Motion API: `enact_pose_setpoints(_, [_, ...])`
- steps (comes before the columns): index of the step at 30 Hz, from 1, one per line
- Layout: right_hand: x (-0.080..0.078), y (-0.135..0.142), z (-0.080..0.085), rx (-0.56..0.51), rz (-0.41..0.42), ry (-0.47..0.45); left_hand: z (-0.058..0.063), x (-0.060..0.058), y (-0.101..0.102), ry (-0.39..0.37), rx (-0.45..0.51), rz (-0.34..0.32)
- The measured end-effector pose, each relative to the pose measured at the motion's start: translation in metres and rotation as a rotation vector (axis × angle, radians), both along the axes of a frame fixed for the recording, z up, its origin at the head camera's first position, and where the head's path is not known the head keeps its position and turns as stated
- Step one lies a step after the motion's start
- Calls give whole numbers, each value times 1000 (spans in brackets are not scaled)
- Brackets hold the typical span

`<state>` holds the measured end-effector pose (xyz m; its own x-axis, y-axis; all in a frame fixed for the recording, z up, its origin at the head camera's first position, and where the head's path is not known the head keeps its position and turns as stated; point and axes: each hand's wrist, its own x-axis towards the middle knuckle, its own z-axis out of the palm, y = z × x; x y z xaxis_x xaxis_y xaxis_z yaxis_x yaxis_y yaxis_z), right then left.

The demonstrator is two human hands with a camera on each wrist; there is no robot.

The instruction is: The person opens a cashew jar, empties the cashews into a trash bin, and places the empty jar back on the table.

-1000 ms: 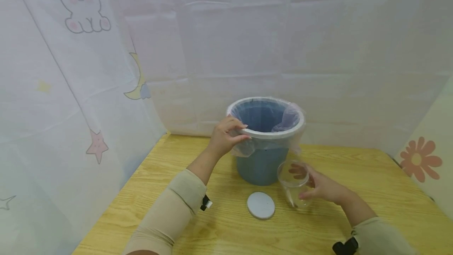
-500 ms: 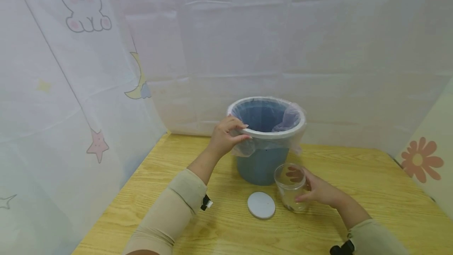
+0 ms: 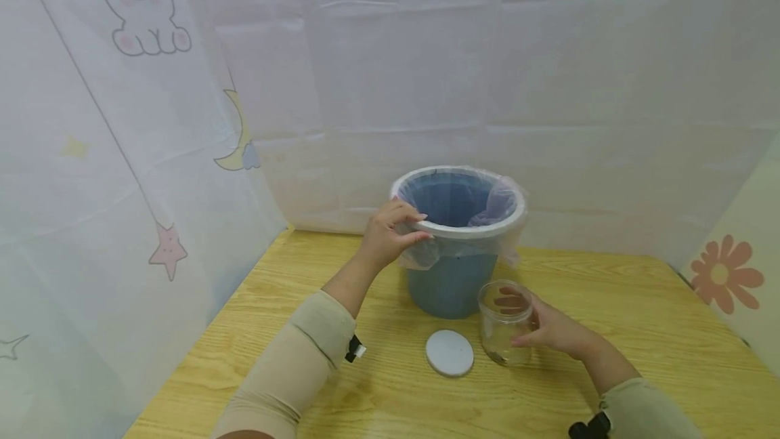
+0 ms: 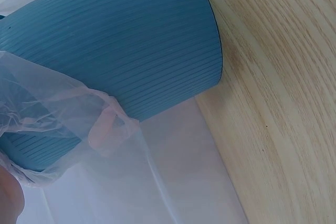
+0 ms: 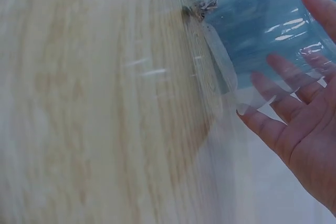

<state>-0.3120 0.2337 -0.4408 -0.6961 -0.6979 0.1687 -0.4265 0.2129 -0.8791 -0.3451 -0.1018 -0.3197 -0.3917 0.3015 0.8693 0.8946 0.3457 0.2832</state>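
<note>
A blue bin (image 3: 451,283) with a white rim stands on the table, lined with a thin translucent bag (image 3: 420,257). My left hand (image 3: 387,236) grips the bin's near left rim through the bag, thumb outside and fingers over the edge. Right of the bin, my right hand (image 3: 551,325) holds a clear plastic jar (image 3: 496,334) by its side, mouth up and without a lid. Small brownish bits (image 5: 202,8) lie at the jar's bottom edge in the right wrist view. A white round lid (image 3: 449,353) lies flat between bin and jar.
The wood-grain table (image 3: 365,385) meets a pale cloth backdrop (image 3: 341,181) close behind the bin. A second cloth with printed figures hangs along the left side.
The right hand moved the jar slightly left, then back to the right, and the jar now looks more upright. My left hand and the bin have stayed put.
</note>
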Motion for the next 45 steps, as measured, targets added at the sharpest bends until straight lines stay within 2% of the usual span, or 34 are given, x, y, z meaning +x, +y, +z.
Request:
enact_pose_setpoints(2, [-1, 1, -1, -5, 5, -14, -4, -6, -1, -7, -1, 0])
enact_pose_setpoints(6, [-3, 3, -5, -17, 16, -13, -6, -10, -2, -8, 5, -13])
enact_pose_setpoints(12, [-7, 3, -12, -58, 63, 39, -6, -10, -2, -3, 3, -4])
enact_pose_setpoints(15, [-7, 1, -14, -67, 96, 22, -6, -9, -2, 0, 3, 3])
enact_pose_setpoints(18, [-6, 0, -13, -63, 125, -16, -4, -7, -1, 20, 11, -10])
enact_pose_setpoints(22, [-5, -1, -10, -42, 141, -43, 8, 11, 2, 25, 11, -22])
enact_pose_setpoints(23, [-5, -1, -10, -37, 139, -46, 8, 11, 2, 22, 8, -22])
enact_pose_setpoints(25, [-6, -1, -9, -26, 137, -46, 14, 19, 2, 14, 6, -19])
enact_pose_setpoints(29, [-6, 0, -6, -7, 141, -40, 14, 21, 2, 17, 8, -20])
enact_pose_setpoints(30, [-6, 0, -5, -4, 143, -45, 17, 25, 3, 15, 9, -19])
enact_pose_setpoints(40, [-6, 3, -3, 44, 141, -60, 16, 23, 3, 10, 10, -10])
enact_pose_setpoints(45, [-4, 6, 0, 74, 93, -31, 16, 22, 3, 17, 8, -9])
